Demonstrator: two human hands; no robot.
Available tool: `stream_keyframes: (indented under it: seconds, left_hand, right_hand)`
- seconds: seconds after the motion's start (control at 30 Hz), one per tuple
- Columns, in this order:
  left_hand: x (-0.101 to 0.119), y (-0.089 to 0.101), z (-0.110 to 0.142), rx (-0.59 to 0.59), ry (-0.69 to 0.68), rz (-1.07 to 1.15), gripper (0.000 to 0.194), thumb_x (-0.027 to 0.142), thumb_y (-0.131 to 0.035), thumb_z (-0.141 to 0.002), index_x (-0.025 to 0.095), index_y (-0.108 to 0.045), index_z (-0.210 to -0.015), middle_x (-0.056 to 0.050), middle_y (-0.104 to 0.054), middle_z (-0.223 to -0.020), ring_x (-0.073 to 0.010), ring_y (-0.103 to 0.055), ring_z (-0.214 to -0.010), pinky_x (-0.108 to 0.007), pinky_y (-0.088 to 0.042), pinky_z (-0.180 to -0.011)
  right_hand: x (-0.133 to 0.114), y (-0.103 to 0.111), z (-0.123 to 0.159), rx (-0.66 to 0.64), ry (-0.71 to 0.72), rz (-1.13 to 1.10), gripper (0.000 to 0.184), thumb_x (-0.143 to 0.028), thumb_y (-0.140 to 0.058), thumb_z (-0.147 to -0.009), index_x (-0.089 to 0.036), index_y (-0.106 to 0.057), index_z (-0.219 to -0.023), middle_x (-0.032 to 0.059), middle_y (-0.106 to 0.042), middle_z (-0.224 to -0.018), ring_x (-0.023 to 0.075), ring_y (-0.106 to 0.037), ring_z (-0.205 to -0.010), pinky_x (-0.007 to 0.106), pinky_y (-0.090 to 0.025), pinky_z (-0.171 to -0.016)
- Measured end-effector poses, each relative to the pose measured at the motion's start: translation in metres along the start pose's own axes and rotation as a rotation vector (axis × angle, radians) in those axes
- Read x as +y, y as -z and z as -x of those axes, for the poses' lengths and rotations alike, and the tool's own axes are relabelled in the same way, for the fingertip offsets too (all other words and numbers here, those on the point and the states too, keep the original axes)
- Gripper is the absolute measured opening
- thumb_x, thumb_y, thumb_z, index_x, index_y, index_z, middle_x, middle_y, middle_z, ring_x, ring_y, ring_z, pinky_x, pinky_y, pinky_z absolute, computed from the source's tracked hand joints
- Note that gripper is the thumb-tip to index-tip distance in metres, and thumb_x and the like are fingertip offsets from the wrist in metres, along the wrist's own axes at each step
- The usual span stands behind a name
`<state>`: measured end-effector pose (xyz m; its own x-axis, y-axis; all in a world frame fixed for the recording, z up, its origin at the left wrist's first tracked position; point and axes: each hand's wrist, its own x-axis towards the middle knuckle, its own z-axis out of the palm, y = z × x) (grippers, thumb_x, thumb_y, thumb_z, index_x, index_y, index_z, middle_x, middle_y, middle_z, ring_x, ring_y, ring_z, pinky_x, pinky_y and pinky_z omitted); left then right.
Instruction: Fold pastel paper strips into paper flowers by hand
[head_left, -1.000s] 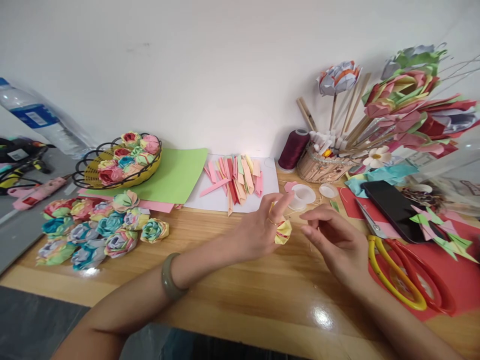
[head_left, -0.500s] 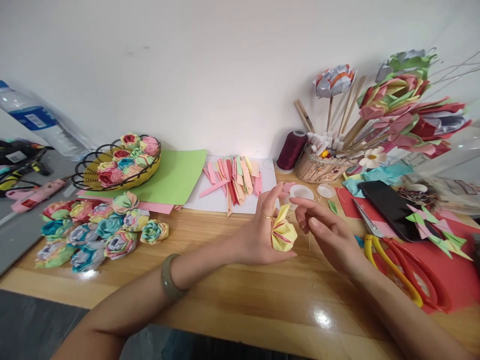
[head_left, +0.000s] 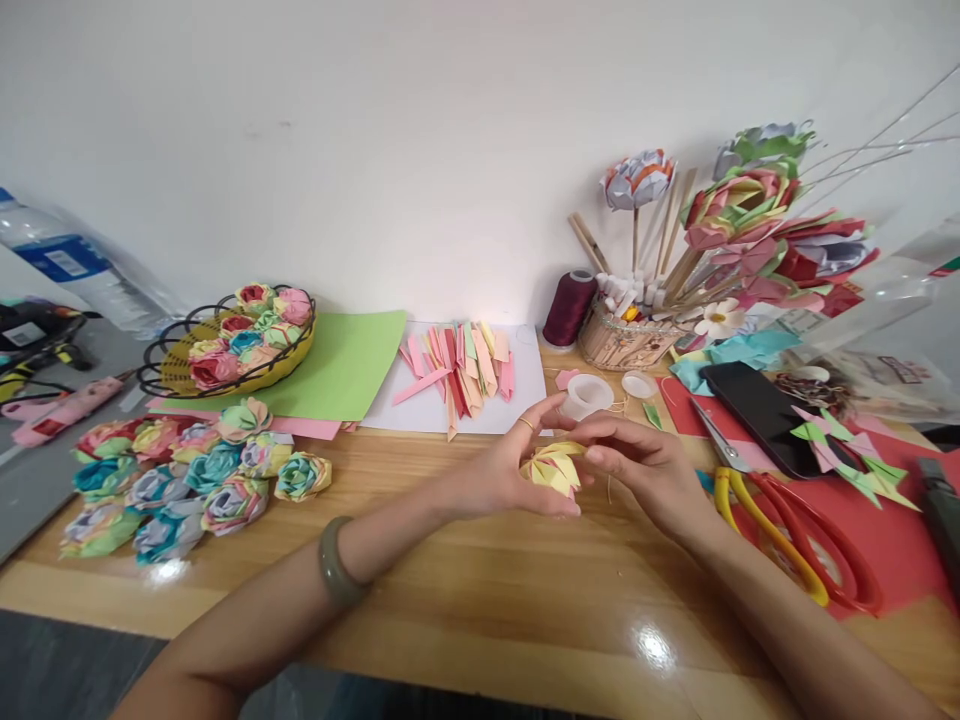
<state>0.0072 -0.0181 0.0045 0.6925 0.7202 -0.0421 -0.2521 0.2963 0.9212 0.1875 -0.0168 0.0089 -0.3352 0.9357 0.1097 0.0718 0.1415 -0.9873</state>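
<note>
My left hand (head_left: 514, 465) holds a small folded yellow paper flower (head_left: 551, 468) above the table, with its thumb below and index finger over the top. Pinkish-red edges show between the pointed yellow petals. From the right, the thumb and fingertips of my right hand (head_left: 634, 462) close on a petal at the flower's right side. A thin thread (head_left: 610, 492) hangs beneath my right fingers. Just behind the hands stand a small translucent round cup (head_left: 587, 396) and a white lid (head_left: 639, 384).
Finished paper flowers (head_left: 187, 475) cluster at left, below a yellow basket (head_left: 176, 360). Folded paper strips (head_left: 465, 370) lie on white paper. A thread spool (head_left: 570, 310) stands by a wooden pot (head_left: 626, 340). Scissors (head_left: 769, 540) and a phone (head_left: 765, 415) lie at right.
My right hand has moved left from beside the flower onto its petals. The flower, turned more upright, now shows its petal tips. The view has shifted slightly.
</note>
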Motion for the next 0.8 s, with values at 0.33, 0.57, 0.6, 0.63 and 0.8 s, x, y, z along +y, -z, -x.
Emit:
stream_keyframes:
  seconds: [0.33, 0.57, 0.6, 0.63, 0.8]
  left_hand:
    - [-0.008, -0.002, -0.003, 0.056, 0.096, 0.469, 0.051, 0.017, -0.062, -0.056, 0.024, -0.05, -0.105, -0.003, -0.049, -0.111, -0.0173, -0.057, -0.084, -0.039, -0.04, -0.083]
    - [-0.001, 0.005, -0.009, 0.171, 0.102, 0.043, 0.036, 0.045, -0.055, -0.071, 0.013, -0.059, -0.087, -0.005, -0.061, -0.078, -0.0157, -0.055, -0.076, -0.03, -0.04, -0.074]
    - [-0.001, 0.006, -0.01, 0.217, 0.072, -0.049, 0.035, 0.045, -0.054, -0.072, 0.012, -0.061, -0.084, -0.005, -0.062, -0.078, -0.0154, -0.055, -0.077, -0.029, -0.039, -0.076]
    - [0.0, 0.006, -0.012, 0.254, 0.058, -0.131, 0.033, 0.044, -0.055, -0.072, 0.012, -0.062, -0.08, -0.005, -0.062, -0.078, -0.0146, -0.055, -0.077, -0.028, -0.039, -0.076]
    - [-0.008, 0.008, -0.015, 0.242, 0.081, -0.309, 0.022, 0.029, -0.066, -0.064, 0.012, -0.064, -0.078, -0.003, -0.065, -0.076, -0.0125, -0.056, -0.07, -0.024, -0.04, -0.069]
  right_hand:
    - [0.004, -0.004, 0.0, 0.049, -0.128, -0.146, 0.008, -0.029, -0.07, -0.067, -0.023, -0.069, -0.073, -0.0025, -0.061, -0.066, 0.0088, -0.05, -0.054, 0.023, -0.043, -0.051]
    - [-0.002, 0.001, -0.002, 0.148, -0.106, 0.094, 0.019, -0.038, -0.071, -0.063, -0.02, -0.068, -0.065, 0.0006, -0.065, -0.069, 0.0152, -0.055, -0.068, 0.028, -0.043, -0.067]
    - [-0.001, 0.002, -0.003, 0.138, -0.114, 0.113, 0.02, -0.04, -0.071, -0.063, -0.02, -0.068, -0.066, 0.001, -0.065, -0.07, 0.0157, -0.055, -0.069, 0.029, -0.043, -0.067]
    - [-0.001, 0.002, -0.003, 0.124, -0.118, 0.127, 0.022, -0.041, -0.07, -0.064, -0.02, -0.068, -0.066, 0.0013, -0.065, -0.071, 0.0159, -0.056, -0.069, 0.029, -0.043, -0.067]
    - [0.002, -0.003, -0.002, 0.099, -0.009, 0.248, 0.022, -0.042, -0.066, -0.068, -0.02, -0.068, -0.067, 0.0025, -0.06, -0.073, 0.016, -0.054, -0.071, 0.029, -0.042, -0.065]
